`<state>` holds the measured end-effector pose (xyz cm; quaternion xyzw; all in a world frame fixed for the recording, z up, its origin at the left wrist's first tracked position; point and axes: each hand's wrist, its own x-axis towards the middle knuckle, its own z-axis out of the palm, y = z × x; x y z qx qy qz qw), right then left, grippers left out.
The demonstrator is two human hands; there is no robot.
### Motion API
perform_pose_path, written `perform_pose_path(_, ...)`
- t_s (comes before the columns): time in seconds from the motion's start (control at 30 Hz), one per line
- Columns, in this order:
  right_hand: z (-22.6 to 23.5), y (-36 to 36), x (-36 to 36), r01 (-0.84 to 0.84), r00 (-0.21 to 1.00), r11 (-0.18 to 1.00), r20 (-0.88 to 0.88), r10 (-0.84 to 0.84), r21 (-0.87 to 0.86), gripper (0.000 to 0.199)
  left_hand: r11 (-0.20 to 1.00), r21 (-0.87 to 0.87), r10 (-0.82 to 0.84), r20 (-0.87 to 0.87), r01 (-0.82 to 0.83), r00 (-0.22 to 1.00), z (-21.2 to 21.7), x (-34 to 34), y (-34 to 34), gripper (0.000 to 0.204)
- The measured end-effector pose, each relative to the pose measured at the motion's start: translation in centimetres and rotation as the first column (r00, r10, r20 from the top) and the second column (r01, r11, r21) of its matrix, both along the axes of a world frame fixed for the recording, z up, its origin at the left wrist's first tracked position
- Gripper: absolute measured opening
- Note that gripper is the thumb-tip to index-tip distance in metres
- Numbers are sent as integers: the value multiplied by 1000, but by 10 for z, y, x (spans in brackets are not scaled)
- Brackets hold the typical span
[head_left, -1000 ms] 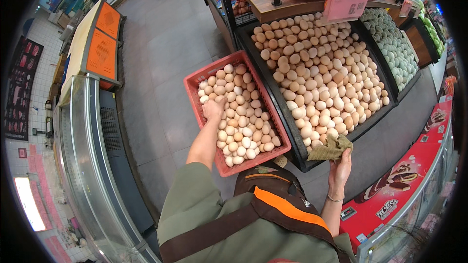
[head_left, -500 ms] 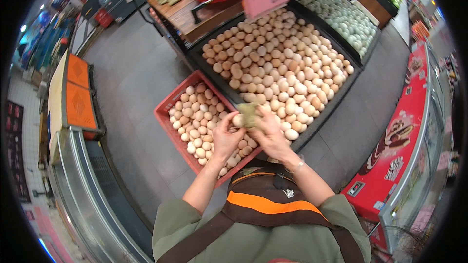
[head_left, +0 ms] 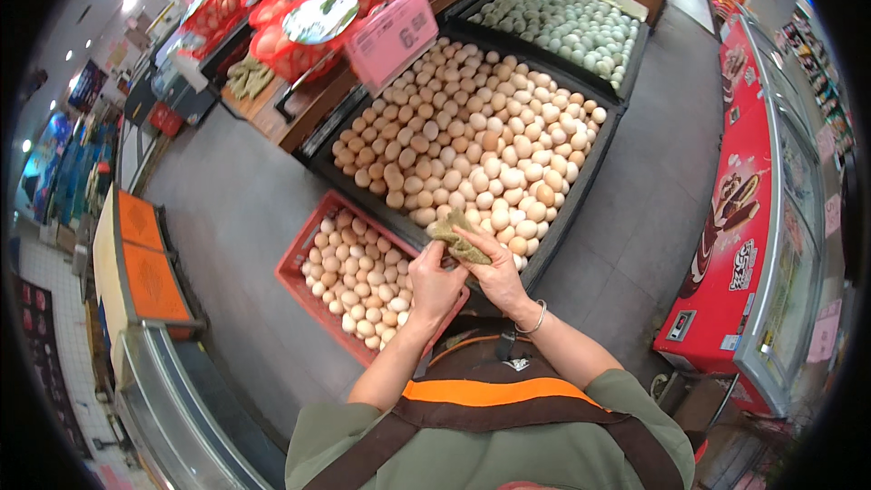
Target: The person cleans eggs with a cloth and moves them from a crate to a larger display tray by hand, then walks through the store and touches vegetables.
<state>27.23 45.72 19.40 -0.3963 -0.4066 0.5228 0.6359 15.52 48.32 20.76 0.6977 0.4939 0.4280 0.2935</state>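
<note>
My right hand is closed around a crumpled greenish-brown cloth. Against its near left side, my left hand has its fingers curled in; whatever they hold is hidden by the hand and the cloth. Both hands are above the gap where a red plastic crate meets a large black display bin. Brown chicken eggs fill the crate on the left, and many more brown eggs are heaped in the bin ahead.
Beyond the bin stands a second one with pale greenish eggs. A pink price sign and red-netted baskets are at the far left, above a wooden shelf holding a tan cloth. Freezers flank me, including a red one on the right.
The egg seen in my left fingertips is now out of sight. My hands have drawn closer together at the cloth. The view has shifted, showing more of the netted baskets.
</note>
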Motion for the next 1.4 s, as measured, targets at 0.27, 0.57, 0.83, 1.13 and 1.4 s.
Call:
perform_pose_path(0.27,18,9,10,69,939,973,-316,-137,-218,24,1000,0,-26,56,26,998,1,17,0,40)
perform_pose_path(0.57,16,2,25,133,876,962,-426,-226,-237,27,994,32,-102,59,101,993,0,36,0,39)
perform_pose_path(0.83,11,5,29,147,844,955,-470,-258,-259,24,989,52,-141,-7,142,990,17,35,-3,43)
perform_pose_path(1.13,19,10,68,-10,755,954,-628,-189,-299,42,667,-390,-6,849,635,528,45,37,15,58)
perform_pose_path(1.4,46,-19,61,326,938,943,101,-331,69,27,510,-256,181,965,821,189,27,35,33,50)
